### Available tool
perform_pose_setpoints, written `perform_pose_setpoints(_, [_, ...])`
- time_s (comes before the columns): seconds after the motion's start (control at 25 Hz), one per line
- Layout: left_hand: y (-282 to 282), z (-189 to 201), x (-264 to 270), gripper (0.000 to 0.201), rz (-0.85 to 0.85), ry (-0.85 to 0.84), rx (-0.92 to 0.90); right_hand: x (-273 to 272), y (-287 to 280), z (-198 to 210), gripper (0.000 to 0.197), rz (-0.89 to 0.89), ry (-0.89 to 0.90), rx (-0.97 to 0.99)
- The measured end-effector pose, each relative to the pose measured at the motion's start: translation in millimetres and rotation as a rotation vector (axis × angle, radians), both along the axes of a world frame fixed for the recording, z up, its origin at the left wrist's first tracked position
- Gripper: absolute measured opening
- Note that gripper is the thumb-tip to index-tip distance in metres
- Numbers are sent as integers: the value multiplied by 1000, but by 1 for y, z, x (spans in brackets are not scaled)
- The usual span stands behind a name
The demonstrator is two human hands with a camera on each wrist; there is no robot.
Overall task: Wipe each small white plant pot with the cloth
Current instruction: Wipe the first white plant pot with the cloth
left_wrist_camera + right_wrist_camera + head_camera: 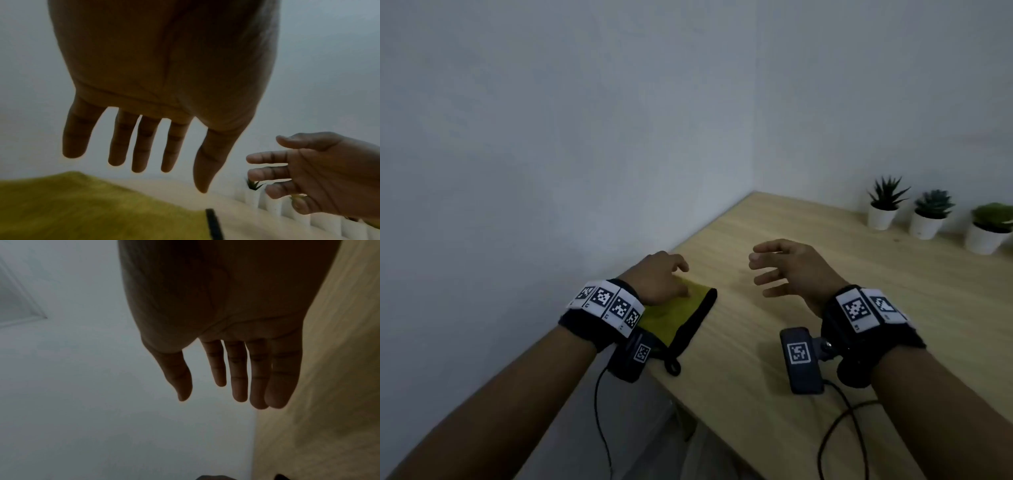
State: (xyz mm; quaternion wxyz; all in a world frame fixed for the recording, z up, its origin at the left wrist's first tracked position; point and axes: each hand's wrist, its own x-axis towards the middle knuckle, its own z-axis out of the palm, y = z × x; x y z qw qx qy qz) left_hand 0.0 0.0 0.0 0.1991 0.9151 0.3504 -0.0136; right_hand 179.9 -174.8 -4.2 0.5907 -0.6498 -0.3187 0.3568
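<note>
Left hand (661, 277) hovers over yellow cloth (671, 315) at tabletop (791, 342) left edge, fingers (141, 142) spread, gripping nothing. Right hand (791, 270) open, empty. 3 white pots (924, 226) line the far edge.

The cloth (671, 310) at lower centre of the head view is yellow-green with a black border. The counter (808, 308) is light wood with fine grain lines. At the right edge, three pots (924, 228) are white and their plants dark green. The wrist bands (606, 305) are black, carrying black-and-white square marker patterns. The wall (551, 120) is pale grey.
</note>
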Motion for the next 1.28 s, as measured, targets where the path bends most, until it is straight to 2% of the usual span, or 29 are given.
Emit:
perform_pose_setpoints(0.2, [15, -18, -7, 85, 40, 138, 49, -2, 16, -21, 31, 8, 78, -70])
perform_pose_setpoints(0.28, [18, -20, -5, 86, 42, 133, 49, 1, 17, -27, 31, -7, 142, -66])
perform_pose_setpoints(0.56, [13, -22, -4, 47, 32, 28, -5, 10, 16, -38, 25, -58, 229, -33])
perform_pose_setpoints(0.72, [14, -9, -3, 23, -29, -1, -260, 10, 9, -35, 18, -56, 239, -16])
perform_pose_setpoints(0.84, [5, 8, 5, 15, -59, -207, -482, 18, 1, -23, 24, -59, 206, -1])
perform_pose_setpoints(0.96, [-13, 29, 30, 17, -45, -534, -716, 36, -10, -8, 30, -117, 129, 41])
perform_pose_setpoints(1.04, [-22, 42, 57, 22, -47, -685, -812, 53, -17, 0, 31, -192, 85, 57])
perform_pose_setpoints(1.2, [-34, 55, 125, 23, -68, -821, -965, 99, -33, 10, 27, -396, -49, 1])
perform_pose_setpoints(1.28, [-37, 53, 159, 20, -32, -863, -1039, 124, -38, 17, 34, -511, -138, -80])
